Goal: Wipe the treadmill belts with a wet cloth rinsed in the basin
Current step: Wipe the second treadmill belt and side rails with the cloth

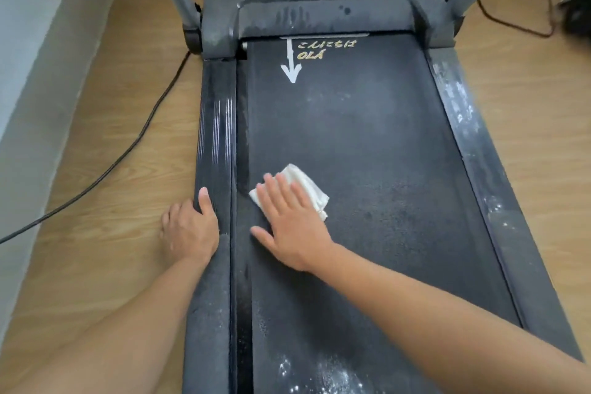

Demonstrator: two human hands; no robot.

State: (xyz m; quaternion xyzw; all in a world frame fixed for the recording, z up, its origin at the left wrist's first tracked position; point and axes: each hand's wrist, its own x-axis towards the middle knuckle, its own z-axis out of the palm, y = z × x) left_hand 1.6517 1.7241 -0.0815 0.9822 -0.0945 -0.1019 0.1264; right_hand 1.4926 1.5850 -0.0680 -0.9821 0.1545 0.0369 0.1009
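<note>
The folded cloth (302,184) sits on the belt (367,144), left of middle. It's only pinned under the flat right hand (291,229), fingers straight, so a hard push could bunch it. The left hand (188,230) grips the side rail (215,137). The white dust (335,374) probably just smears.

pale wood floor (96,105), black cable (138,139) trailing across it at left, white wall (28,57) alongside, looped brown cord (550,9) far right

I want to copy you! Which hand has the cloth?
The right hand, pressing flat on the white cloth on the belt; the left hand only holds the treadmill's left side rail.
</note>
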